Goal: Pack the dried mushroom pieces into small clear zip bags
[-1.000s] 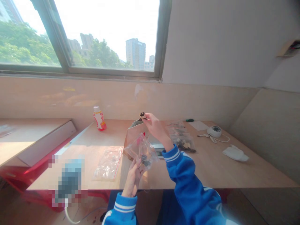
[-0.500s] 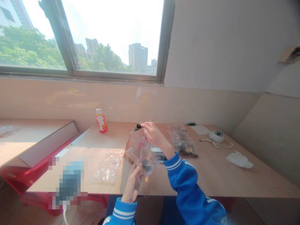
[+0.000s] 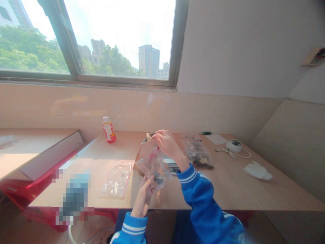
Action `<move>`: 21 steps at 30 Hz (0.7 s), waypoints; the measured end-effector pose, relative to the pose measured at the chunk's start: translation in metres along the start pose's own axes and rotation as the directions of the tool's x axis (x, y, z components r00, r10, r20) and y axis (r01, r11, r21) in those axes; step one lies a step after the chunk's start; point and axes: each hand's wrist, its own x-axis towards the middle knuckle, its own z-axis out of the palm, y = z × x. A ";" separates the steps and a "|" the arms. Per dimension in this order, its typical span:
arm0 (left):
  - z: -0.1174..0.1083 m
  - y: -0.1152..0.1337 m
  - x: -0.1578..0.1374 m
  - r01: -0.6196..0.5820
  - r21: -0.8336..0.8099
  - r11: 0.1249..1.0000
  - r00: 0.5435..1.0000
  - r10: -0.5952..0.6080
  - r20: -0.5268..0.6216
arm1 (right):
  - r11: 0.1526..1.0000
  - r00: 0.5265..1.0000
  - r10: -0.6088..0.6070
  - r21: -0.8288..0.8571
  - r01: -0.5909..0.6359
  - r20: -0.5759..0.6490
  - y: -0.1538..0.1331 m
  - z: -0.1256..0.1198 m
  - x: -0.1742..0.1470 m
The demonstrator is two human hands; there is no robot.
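My left hand (image 3: 146, 191) is closed on the lower part of a clear zip bag (image 3: 153, 166) with a few dark pieces at its bottom. Above and behind it, my right hand (image 3: 166, 144) is at the open top of a brown cardboard box (image 3: 146, 150), fingers pinched together. A small beige piece (image 3: 149, 136) shows at those fingertips; its kind cannot be made out, nor whether it is gripped or lies in the box. Partly hidden by my right wrist is a flat device with a display (image 3: 173, 167), like a scale.
Zip bags of dark and beige pieces (image 3: 201, 159) lie to the right, with a white dome camera (image 3: 234, 145), white wrapping (image 3: 257, 170), a paper sheet (image 3: 217, 139) and a green-handled tool (image 3: 207, 133). A flat clear bag (image 3: 117, 179) and a drink bottle (image 3: 109, 130) are left.
The dark round piece at my right fingertips is gone from view, and a beige piece shows there. My right hand has shifted slightly; my left hand keeps the bag nearly still.
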 end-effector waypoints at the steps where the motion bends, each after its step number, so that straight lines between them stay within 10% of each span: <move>1: 0.001 0.000 -0.001 -0.004 0.012 1.000 1.000 0.004 0.006 | 1.000 1.000 0.008 0.015 -0.008 -0.007 0.000 0.001 0.000; 7: 0.002 0.002 -0.001 -0.013 0.031 0.999 1.000 0.012 0.023 | 0.967 0.992 0.036 0.256 -0.005 -0.119 0.001 0.011 -0.005; 21: -0.003 0.001 0.002 -0.021 0.037 0.999 0.999 0.020 0.026 | 0.972 0.995 0.096 0.218 -0.087 -0.030 -0.005 0.010 -0.006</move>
